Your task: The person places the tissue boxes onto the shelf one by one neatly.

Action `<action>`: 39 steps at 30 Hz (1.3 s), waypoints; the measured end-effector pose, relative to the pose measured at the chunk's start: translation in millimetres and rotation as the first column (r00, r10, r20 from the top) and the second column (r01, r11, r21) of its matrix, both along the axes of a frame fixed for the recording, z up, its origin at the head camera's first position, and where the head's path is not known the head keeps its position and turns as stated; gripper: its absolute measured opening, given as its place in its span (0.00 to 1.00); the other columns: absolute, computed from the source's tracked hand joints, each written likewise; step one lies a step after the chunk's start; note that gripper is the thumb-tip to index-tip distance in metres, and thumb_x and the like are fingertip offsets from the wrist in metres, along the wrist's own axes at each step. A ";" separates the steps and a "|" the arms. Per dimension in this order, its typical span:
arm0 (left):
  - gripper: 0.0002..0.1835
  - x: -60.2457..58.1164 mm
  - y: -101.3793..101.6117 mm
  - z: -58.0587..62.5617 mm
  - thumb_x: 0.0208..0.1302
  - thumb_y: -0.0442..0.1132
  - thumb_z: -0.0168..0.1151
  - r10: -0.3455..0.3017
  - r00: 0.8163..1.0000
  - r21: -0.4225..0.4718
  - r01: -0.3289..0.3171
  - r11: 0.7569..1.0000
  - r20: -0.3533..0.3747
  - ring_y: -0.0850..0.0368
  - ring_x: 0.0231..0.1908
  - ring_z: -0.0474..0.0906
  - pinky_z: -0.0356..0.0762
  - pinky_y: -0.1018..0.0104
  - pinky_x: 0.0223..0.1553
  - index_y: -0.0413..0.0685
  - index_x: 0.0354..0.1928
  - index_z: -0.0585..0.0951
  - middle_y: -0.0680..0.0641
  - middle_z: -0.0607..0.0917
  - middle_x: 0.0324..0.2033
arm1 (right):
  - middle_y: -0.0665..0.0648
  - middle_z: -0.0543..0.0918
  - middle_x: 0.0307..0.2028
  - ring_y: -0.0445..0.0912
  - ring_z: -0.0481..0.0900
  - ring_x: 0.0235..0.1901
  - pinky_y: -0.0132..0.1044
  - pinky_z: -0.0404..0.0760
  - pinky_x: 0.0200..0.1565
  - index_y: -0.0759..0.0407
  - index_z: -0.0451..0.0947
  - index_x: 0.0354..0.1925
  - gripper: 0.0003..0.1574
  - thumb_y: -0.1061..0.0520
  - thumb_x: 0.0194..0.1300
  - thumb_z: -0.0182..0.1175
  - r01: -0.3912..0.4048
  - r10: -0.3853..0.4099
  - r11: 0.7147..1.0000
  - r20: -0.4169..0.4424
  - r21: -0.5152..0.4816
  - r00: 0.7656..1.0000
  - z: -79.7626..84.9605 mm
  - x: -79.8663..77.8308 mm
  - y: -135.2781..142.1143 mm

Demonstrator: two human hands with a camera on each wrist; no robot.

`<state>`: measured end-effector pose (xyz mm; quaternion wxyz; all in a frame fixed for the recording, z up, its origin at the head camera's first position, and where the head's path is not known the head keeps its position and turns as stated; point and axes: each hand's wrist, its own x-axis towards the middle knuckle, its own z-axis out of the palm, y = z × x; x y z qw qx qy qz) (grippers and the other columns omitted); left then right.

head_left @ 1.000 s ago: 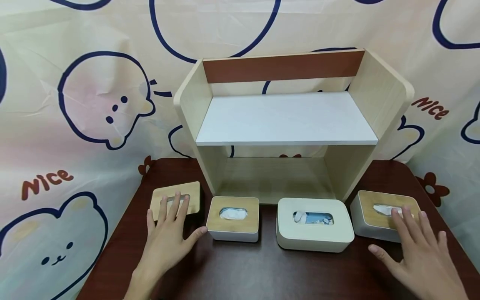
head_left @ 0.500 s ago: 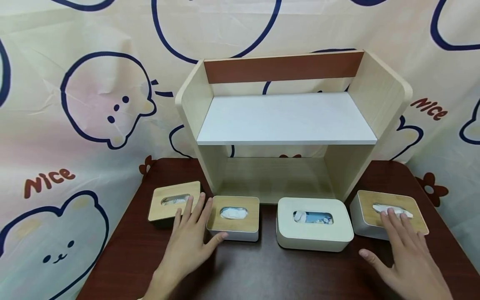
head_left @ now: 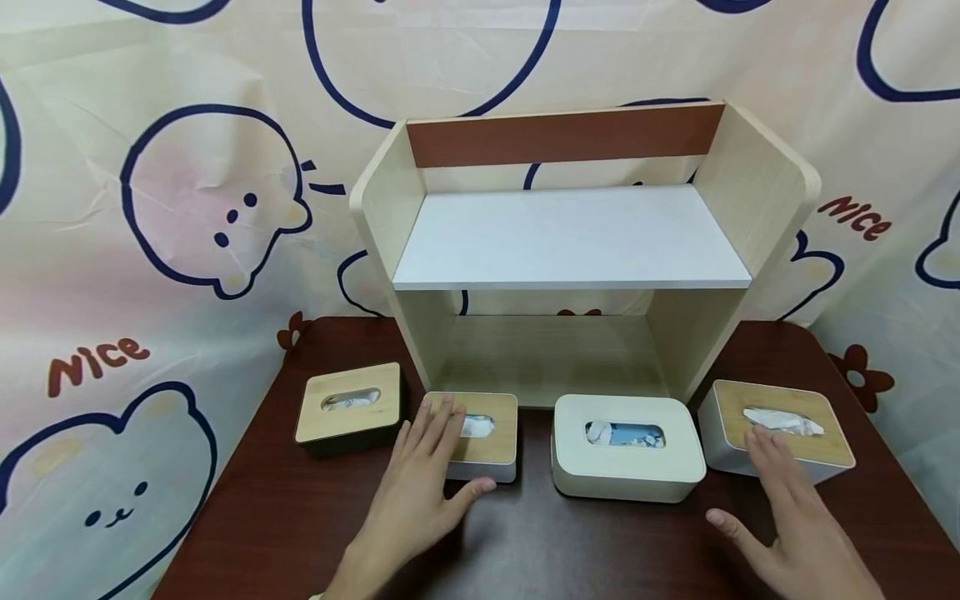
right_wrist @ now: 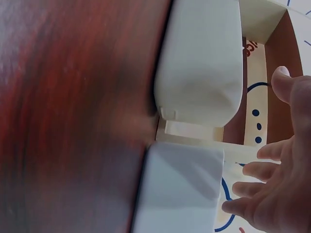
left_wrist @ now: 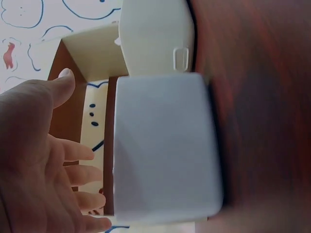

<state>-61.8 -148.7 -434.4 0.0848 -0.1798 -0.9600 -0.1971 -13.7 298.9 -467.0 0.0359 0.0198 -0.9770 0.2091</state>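
Several tissue boxes stand in a row on the dark wood table. My left hand (head_left: 423,492) hovers with straight fingers over the small white tissue box with a wooden lid (head_left: 497,425), hiding its left part. In the left wrist view this box's white side (left_wrist: 163,145) lies beyond the fingers. My right hand (head_left: 795,521) is spread at the near edge of the wider white tissue box with a wooden lid (head_left: 813,450), fingertips overlapping its lid. Between them sits a cream tissue box (head_left: 630,471). At the left is a black tissue box with a wooden lid (head_left: 352,423). Neither hand grips anything.
Behind the boxes stands a two-tier desk shelf with a white board (head_left: 570,237) and a brown back strip (head_left: 566,137). A curtain with cartoon bears (head_left: 82,267) hangs behind the table (head_left: 555,558).
My left hand has moved right, from over the black tissue box to over the small white one. My right hand has shifted slightly left and towards me. The boxes have stayed put.
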 end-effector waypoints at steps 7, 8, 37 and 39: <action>0.50 5.1 15.9 -4.9 0.70 0.69 0.65 -0.038 0.999 0.016 0.038 0.999 -0.009 0.36 0.84 0.53 0.60 0.32 0.80 0.47 0.84 0.64 0.44 0.63 0.84 | 0.70 0.40 0.87 0.74 0.49 0.81 0.84 0.68 0.60 0.52 0.34 0.89 0.75 0.33 0.68 0.72 -0.012 0.012 1.000 0.045 0.005 0.999 1.4 0.4 -7.9; 0.50 5.7 18.3 -5.0 0.70 0.68 0.65 -0.043 0.999 0.016 0.043 0.999 -0.019 0.36 0.84 0.54 0.61 0.32 0.80 0.47 0.83 0.65 0.44 0.64 0.84 | 0.70 0.41 0.87 0.74 0.50 0.81 0.84 0.68 0.60 0.51 0.34 0.89 0.74 0.33 0.69 0.71 -0.013 0.012 1.000 0.051 0.003 0.999 1.4 0.9 -8.8; 0.41 24.7 77.4 -14.9 0.77 0.60 0.63 -0.267 0.964 0.308 0.253 0.917 0.003 0.47 0.75 0.75 0.83 0.49 0.67 0.45 0.82 0.66 0.43 0.70 0.80 | 0.76 0.72 0.74 0.76 0.75 0.67 0.76 0.79 0.56 0.54 0.57 0.85 0.56 0.32 0.74 0.66 0.127 -0.119 0.984 0.069 -0.121 0.990 -6.1 5.5 -29.0; 0.40 23.3 79.5 -18.0 0.78 0.58 0.62 -0.262 0.965 0.315 0.243 0.917 0.017 0.46 0.74 0.76 0.83 0.49 0.67 0.42 0.81 0.67 0.40 0.72 0.78 | 0.76 0.72 0.73 0.75 0.76 0.67 0.75 0.79 0.57 0.56 0.59 0.84 0.56 0.30 0.74 0.64 0.138 -0.123 0.982 0.112 -0.133 0.986 -6.7 1.9 -27.0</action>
